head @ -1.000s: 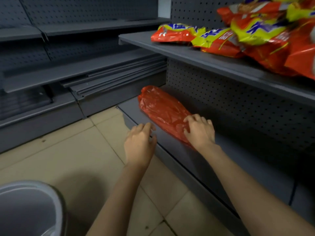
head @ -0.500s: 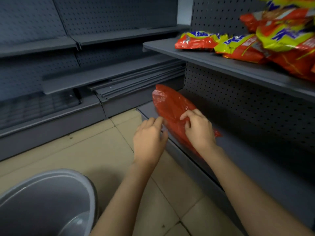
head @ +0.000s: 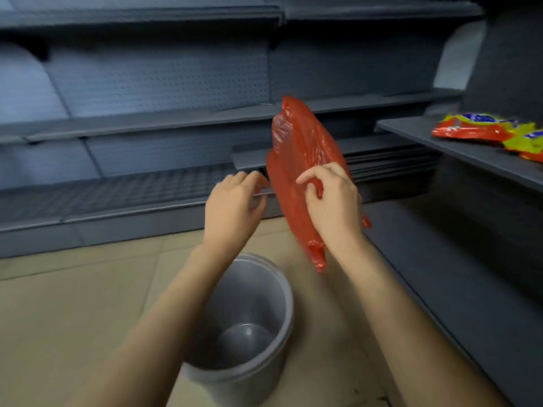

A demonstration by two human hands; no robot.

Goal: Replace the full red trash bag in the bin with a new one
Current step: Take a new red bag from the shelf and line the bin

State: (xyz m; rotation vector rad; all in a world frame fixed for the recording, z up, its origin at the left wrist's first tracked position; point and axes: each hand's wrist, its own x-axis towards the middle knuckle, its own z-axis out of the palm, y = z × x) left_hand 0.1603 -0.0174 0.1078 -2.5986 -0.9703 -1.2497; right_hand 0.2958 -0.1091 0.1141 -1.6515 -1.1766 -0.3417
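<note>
A person's right hand (head: pixel 333 205) holds a folded red trash bag (head: pixel 299 160) in the air above and just behind a grey bin (head: pixel 249 327) that stands on the tiled floor (head: pixel 73 312). The grip is a pinch: thumb and fingers are clenched on the plastic at about the bag's middle, so its top rises above the hand and its lower end hangs past the wrist. The left hand (head: pixel 233 208) hovers just left of the bag, above the bin, fingers curled loosely and holding nothing; whether its fingertips brush the bag's edge is hard to tell through the blur. The bin stands upright with its mouth open, no liner in it and its bare bottom showing. Behind the bin runs a row of dark grey store shelves (head: pixel 147 118). To the right of the bin another shelf (head: pixel 470 154) carries red and yellow snack packets (head: pixel 476 130) at the frame's edge.
</note>
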